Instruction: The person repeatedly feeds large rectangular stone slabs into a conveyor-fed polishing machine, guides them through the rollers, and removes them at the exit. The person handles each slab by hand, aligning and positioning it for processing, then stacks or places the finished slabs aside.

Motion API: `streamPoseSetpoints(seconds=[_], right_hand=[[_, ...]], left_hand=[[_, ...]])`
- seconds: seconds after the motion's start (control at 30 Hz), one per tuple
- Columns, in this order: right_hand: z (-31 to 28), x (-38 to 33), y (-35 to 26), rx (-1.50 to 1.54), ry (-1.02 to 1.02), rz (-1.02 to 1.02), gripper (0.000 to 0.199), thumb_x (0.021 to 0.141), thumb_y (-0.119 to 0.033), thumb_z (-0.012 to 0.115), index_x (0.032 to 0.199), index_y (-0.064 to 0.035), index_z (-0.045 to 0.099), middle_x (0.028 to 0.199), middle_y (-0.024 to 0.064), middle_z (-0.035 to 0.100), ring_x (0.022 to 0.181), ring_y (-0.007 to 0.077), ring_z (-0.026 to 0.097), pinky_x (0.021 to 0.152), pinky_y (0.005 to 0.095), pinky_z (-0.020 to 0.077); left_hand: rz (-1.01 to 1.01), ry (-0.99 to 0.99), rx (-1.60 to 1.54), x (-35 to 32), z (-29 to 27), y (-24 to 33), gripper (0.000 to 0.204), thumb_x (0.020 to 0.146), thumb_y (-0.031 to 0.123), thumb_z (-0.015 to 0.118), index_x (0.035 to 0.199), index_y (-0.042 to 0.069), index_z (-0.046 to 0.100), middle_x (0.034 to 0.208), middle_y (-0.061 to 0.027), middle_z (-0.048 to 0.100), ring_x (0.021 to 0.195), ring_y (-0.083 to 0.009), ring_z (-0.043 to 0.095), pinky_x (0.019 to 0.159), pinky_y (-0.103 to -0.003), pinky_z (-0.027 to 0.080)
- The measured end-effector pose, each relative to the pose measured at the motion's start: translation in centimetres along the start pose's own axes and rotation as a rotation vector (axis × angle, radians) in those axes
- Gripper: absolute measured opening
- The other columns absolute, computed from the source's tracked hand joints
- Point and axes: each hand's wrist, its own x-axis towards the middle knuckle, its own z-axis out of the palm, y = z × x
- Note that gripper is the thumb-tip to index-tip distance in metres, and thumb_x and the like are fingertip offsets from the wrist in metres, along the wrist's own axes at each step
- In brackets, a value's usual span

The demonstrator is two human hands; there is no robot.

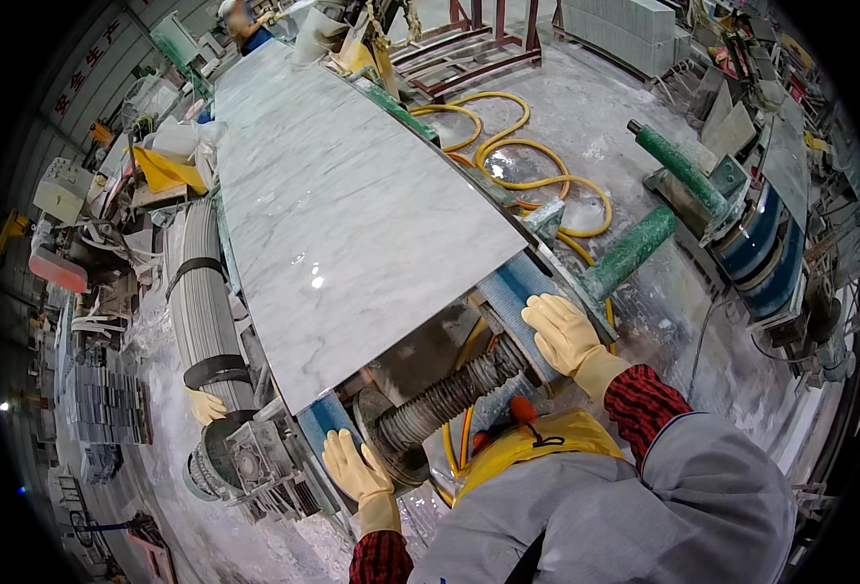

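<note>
Head view, marble slab just beyond left hand, right hand

The stone slab is pale grey-white with thin darker grey veins and a glossy sheen. Both gloves, on the left hand at 7 o'clock and the right hand at 4 o'clock, are pale yellow. The sleeves show red and black checks under a grey jacket, with a yellow apron in front. The belts under the slab's near edge are blue. The hose at 1 o'clock is yellow. Two rollers at 2 o'clock are speckled green. The ribbed cylinder at 9 o'clock is light grey with black straps
</note>
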Motion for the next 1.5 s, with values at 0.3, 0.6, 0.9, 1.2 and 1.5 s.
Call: streamPoseSetpoints(seconds=[0.3, 0.6, 0.9, 1.2, 1.5], right_hand=[[0.0, -0.4, 0.0, 0.003, -0.037, 0.017, 0.046, 0.088, -0.01, 0.065, 0.133, -0.0044, 0.058, 0.133, 0.0208, 0.061, 0.125, 0.0419, 0.056, 0.112, 0.0519, 0.041], [-0.3, -0.3, -0.2, 0.032, -0.052, 0.018, 0.043, 0.089, -0.012, 0.063, 0.131, -0.0037, 0.058, 0.134, 0.0213, 0.06, 0.125, 0.0419, 0.054, 0.112, 0.0518, 0.0404], [-0.3, -0.8, -0.3, 0.0, -0.071, 0.035, 0.043, 0.09, -0.012, 0.062, 0.132, -0.0053, 0.058, 0.134, 0.0219, 0.059, 0.124, 0.0422, 0.055, 0.112, 0.0516, 0.0403], [-0.4, -1.1, -0.5, -0.019, -0.083, 0.049, 0.04, 0.09, -0.013, 0.062, 0.129, -0.0044, 0.058, 0.133, 0.0213, 0.059, 0.125, 0.0417, 0.054, 0.112, 0.052, 0.0399], [-0.2, 2.8, -5.9, 0.457, -0.145, 0.172, 0.044, 0.087, -0.007, 0.064, 0.129, 0.0057, 0.058, 0.131, 0.0268, 0.059, 0.127, 0.0431, 0.053, 0.112, 0.0473, 0.0413]], left_hand=[[0.019, 0.025, -0.005, -0.3, 0.0, -0.1, 0.046, 0.095, 0.014, 0.061, 0.138, 0.002, 0.055, 0.147, -0.0242, 0.051, 0.137, -0.0442, 0.045, 0.119, -0.053, 0.031], [0.028, 0.026, 0.009, -0.6, -0.3, 0.1, 0.047, 0.094, 0.013, 0.061, 0.138, 0.0, 0.054, 0.147, -0.026, 0.05, 0.136, -0.0451, 0.045, 0.119, -0.055, 0.03], [0.019, 0.022, -0.004, -0.9, -0.4, 0.3, 0.047, 0.095, 0.01, 0.06, 0.141, 0.002, 0.052, 0.149, -0.0235, 0.05, 0.138, -0.0438, 0.044, 0.119, -0.053, 0.03], [0.041, 0.051, -0.024, -1.3, -0.2, 0.3, 0.05, 0.091, 0.012, 0.063, 0.139, 0.0, 0.053, 0.145, -0.0261, 0.051, 0.135, -0.0464, 0.046, 0.117, -0.057, 0.03], [-0.079, -0.015, -0.067, -1.3, -0.6, 0.4, 0.047, 0.095, 0.011, 0.06, 0.14, 0.002, 0.055, 0.146, -0.0269, 0.051, 0.135, -0.0473, 0.046, 0.116, -0.056, 0.031]])
